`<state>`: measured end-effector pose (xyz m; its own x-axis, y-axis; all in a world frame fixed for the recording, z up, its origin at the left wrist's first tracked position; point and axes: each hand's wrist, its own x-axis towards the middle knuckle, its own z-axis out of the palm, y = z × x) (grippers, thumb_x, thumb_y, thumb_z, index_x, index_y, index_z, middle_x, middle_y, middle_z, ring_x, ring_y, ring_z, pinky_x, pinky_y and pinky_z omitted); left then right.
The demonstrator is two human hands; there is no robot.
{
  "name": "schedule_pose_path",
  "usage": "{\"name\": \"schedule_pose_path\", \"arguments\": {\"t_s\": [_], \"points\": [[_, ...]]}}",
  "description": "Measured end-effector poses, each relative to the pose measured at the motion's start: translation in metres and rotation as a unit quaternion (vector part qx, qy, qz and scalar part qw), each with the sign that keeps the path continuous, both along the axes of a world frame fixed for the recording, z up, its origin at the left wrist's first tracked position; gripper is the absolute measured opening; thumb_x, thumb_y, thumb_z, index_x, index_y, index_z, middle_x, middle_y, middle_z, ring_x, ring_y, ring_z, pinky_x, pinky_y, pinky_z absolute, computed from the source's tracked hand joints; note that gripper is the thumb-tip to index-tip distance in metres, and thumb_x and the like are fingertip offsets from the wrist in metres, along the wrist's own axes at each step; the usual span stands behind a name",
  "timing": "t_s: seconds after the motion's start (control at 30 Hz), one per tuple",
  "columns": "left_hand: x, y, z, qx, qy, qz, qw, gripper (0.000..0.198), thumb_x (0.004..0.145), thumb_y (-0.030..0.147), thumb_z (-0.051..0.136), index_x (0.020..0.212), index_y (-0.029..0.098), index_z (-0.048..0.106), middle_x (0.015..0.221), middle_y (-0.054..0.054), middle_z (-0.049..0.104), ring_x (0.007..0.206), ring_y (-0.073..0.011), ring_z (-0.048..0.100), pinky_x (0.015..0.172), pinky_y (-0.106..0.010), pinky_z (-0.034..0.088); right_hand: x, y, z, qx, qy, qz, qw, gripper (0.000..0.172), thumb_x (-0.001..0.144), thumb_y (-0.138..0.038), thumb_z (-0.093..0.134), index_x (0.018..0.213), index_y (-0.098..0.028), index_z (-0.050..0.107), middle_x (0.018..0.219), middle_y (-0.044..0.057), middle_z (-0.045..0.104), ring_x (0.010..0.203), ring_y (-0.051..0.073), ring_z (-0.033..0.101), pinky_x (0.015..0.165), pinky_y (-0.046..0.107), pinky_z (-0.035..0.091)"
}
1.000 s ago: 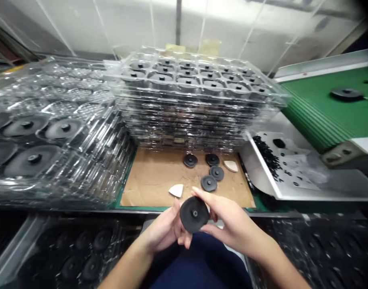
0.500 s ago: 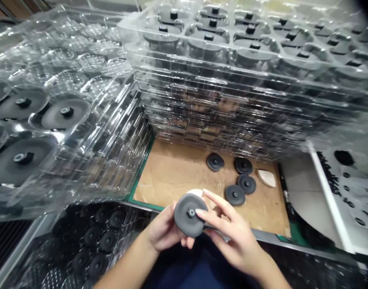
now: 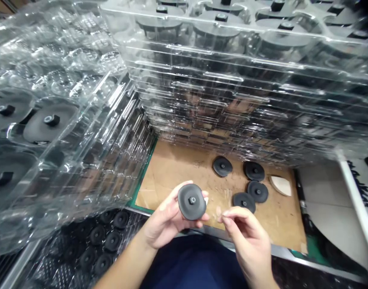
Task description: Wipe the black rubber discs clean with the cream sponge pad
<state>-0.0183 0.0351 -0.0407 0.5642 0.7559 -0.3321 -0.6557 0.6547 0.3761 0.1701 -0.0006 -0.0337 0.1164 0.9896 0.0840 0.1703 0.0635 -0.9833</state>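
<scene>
My left hand (image 3: 168,218) grips a dark grey rounded disc (image 3: 192,208) by its edge, its face and small central nut turned up towards me. A bit of something white (image 3: 206,200) shows behind the disc's right edge, partly hidden by the fingers. To the right, apart from the disc, my right hand (image 3: 248,235) has thumb and forefinger pinched together. Whatever may be between those fingertips cannot be made out. Beyond the hands, several similar discs (image 3: 222,166) lie on a brown cardboard sheet (image 3: 171,168), beside a cream wedge-shaped piece (image 3: 280,185).
Tall stacks of clear plastic trays (image 3: 202,92) holding discs rise behind and at the left (image 3: 105,132). Another tray of dark discs (image 3: 96,241) sits low at the left. A white-edged panel (image 3: 356,208) stands at the right.
My right hand has left the disc and moved right, its fingers now pinched. My left hand still holds the disc, slightly higher. The camera view has tilted down a little.
</scene>
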Motion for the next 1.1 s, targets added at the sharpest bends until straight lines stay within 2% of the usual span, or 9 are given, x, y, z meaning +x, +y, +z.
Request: {"name": "schedule_pose_path", "arguments": {"t_s": [0.17, 0.23, 0.33, 0.43, 0.57, 0.7, 0.83, 0.97, 1.1], "points": [[0.005, -0.004, 0.001, -0.039, 0.058, 0.075, 0.995, 0.043, 0.080, 0.032, 0.070, 0.120, 0.028, 0.056, 0.121, -0.006, 0.069, 0.095, -0.0214, 0.071, 0.083, -0.030, 0.054, -0.017, 0.006, 0.009, 0.110, -0.074, 0.123, 0.983, 0.031, 0.085, -0.007, 0.056, 0.110, -0.026, 0.063, 0.111, 0.006, 0.071, 0.100, 0.020, 0.068, 0.084, 0.030, 0.056], [0.006, -0.004, 0.002, -0.048, 0.082, 0.090, 0.991, 0.045, 0.079, 0.033, 0.070, 0.121, 0.028, 0.054, 0.123, -0.006, 0.068, 0.099, -0.0224, 0.070, 0.087, -0.033, 0.054, -0.022, 0.009, 0.005, 0.114, -0.083, 0.161, 0.977, 0.034, 0.086, -0.011, 0.056, 0.116, -0.025, 0.060, 0.117, 0.007, 0.070, 0.091, 0.019, 0.070, 0.079, 0.030, 0.058], [0.005, -0.005, 0.003, -0.041, 0.095, 0.100, 0.990, 0.051, 0.078, 0.036, 0.071, 0.125, 0.028, 0.052, 0.126, -0.008, 0.065, 0.104, -0.0259, 0.068, 0.091, -0.039, 0.053, -0.020, 0.011, -0.007, 0.001, -0.027, 0.022, 0.999, 0.025, 0.093, -0.018, 0.049, 0.114, -0.027, 0.060, 0.110, 0.005, 0.071, 0.054, 0.010, 0.062, 0.054, 0.024, 0.054], [0.003, -0.006, 0.003, -0.044, 0.098, 0.106, 0.989, 0.053, 0.078, 0.037, 0.071, 0.126, 0.026, 0.051, 0.125, -0.010, 0.066, 0.110, -0.0287, 0.065, 0.094, -0.042, 0.051, -0.011, 0.013, -0.019, -0.056, -0.070, -0.078, 0.993, 0.022, 0.096, -0.023, 0.044, 0.113, -0.025, 0.058, 0.107, 0.006, 0.070, 0.050, 0.009, 0.054, 0.049, 0.023, 0.050], [0.005, -0.004, 0.004, -0.070, 0.113, 0.134, 0.982, 0.058, 0.080, 0.033, 0.069, 0.132, 0.029, 0.044, 0.125, -0.009, 0.065, 0.116, -0.0270, 0.061, 0.101, -0.043, 0.047, -0.009, 0.014, -0.036, -0.034, -0.232, 0.045, 0.971, 0.031, 0.094, -0.029, 0.047, 0.122, -0.022, 0.058, 0.118, 0.013, 0.064, 0.073, 0.017, 0.065, 0.068, 0.033, 0.057], [0.008, 0.000, 0.006, -0.095, 0.115, 0.165, 0.975, 0.063, 0.076, 0.027, 0.074, 0.132, 0.032, 0.045, 0.126, -0.005, 0.065, 0.114, -0.0254, 0.063, 0.105, -0.042, 0.044, -0.024, 0.008, -0.061, -0.032, -0.283, 0.097, 0.954, 0.031, 0.091, -0.029, 0.050, 0.118, -0.019, 0.063, 0.136, 0.020, 0.051, 0.103, 0.031, 0.063, 0.080, 0.047, 0.054], [0.010, 0.002, 0.007, -0.109, 0.110, 0.192, 0.969, 0.059, 0.073, 0.031, 0.077, 0.126, 0.030, 0.050, 0.122, -0.005, 0.067, 0.114, -0.0253, 0.063, 0.106, -0.040, 0.043, -0.026, 0.003, -0.074, 0.001, -0.291, 0.155, 0.944, 0.025, 0.090, -0.021, 0.048, 0.105, -0.022, 0.068, 0.100, 0.012, 0.067, 0.087, 0.026, 0.065, 0.072, 0.040, 0.053], [0.012, 0.002, 0.006, -0.097, 0.116, 0.198, 0.968, 0.059, 0.071, 0.034, 0.078, 0.123, 0.029, 0.052, 0.122, -0.007, 0.068, 0.114, -0.0256, 0.063, 0.105, -0.040, 0.044, -0.011, 0.019, -0.061, 0.034, -0.268, 0.188, 0.944, 0.017, 0.089, -0.025, 0.053, 0.094, -0.023, 0.070, 0.068, 0.003, 0.064, 0.065, 0.019, 0.062, 0.060, 0.029, 0.050], [0.021, 0.001, 0.008, -0.076, 0.145, 0.184, 0.969, 0.059, 0.067, 0.029, 0.082, 0.121, 0.024, 0.057, 0.124, -0.008, 0.067, 0.112, -0.0238, 0.064, 0.100, -0.035, 0.049, -0.003, 0.043, -0.012, 0.037, -0.251, 0.113, 0.961, 0.020, 0.093, -0.027, 0.050, 0.105, -0.023, 0.065, 0.092, 0.005, 0.071, 0.072, 0.017, 0.064, 0.064, 0.029, 0.051]]}}
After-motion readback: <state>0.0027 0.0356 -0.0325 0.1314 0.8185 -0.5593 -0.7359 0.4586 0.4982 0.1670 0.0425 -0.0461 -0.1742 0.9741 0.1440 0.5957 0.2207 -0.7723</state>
